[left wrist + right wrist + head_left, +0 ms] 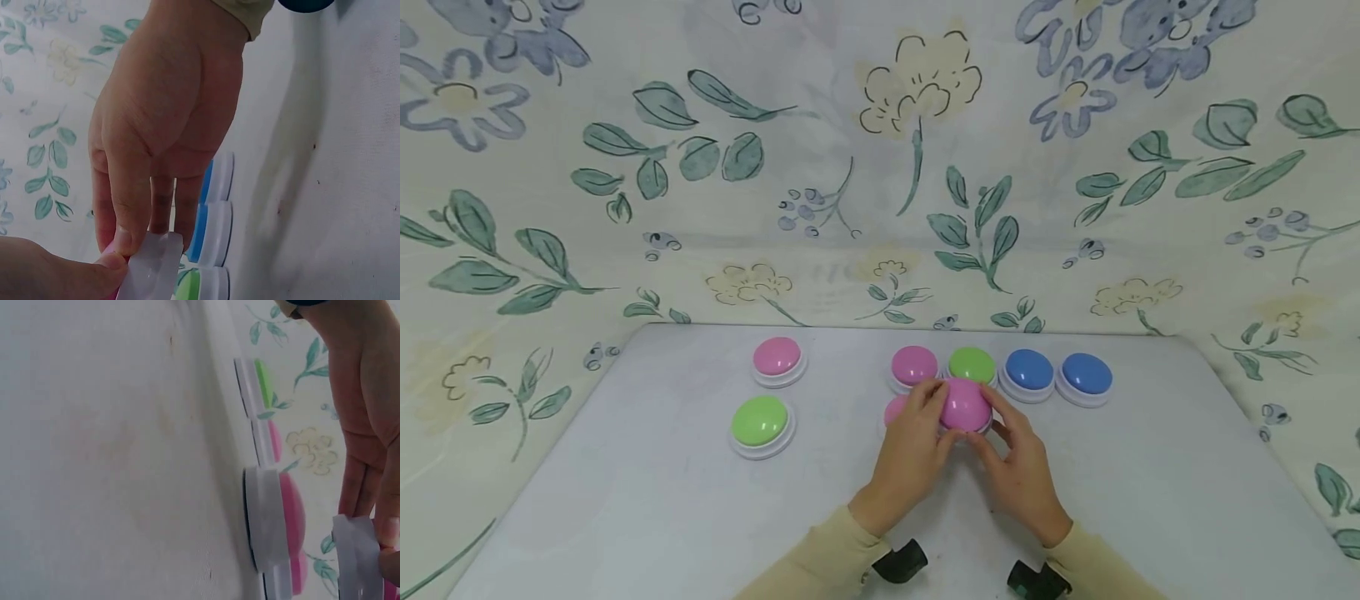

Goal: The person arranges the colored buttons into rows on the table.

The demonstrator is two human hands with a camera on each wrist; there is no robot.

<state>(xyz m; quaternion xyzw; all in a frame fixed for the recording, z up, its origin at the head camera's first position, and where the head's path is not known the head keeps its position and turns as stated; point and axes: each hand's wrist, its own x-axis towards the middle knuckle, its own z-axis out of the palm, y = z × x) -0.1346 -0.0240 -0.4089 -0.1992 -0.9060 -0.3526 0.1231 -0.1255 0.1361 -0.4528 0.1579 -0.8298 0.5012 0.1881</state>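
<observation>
Well to the left of the grip, a green button sits in its white base on the white table, level with the hands' fingers, and a pink button sits just beyond it. Nearer the grip, the left sleeve comes in from below, with a black wrist device on the wrist's inner side. A half-hidden pink button shows just left of the grip behind the left hand; whether the two touch I cannot tell. A far pink button sits beyond that hand's fingertips. At the grip itself, the left hand and the right hand are clamped together on the held pink button, thumbs at its near edge and fingers round its sides; the wrist views show its white base raised off the table. Directly beyond the grip is a far green button, partly covered by the held one. Farther right and beyond, a first blue button and a second blue button sit side by side. The right sleeve lies below and right of the grip. Beyond everything stands a floral cloth.
</observation>
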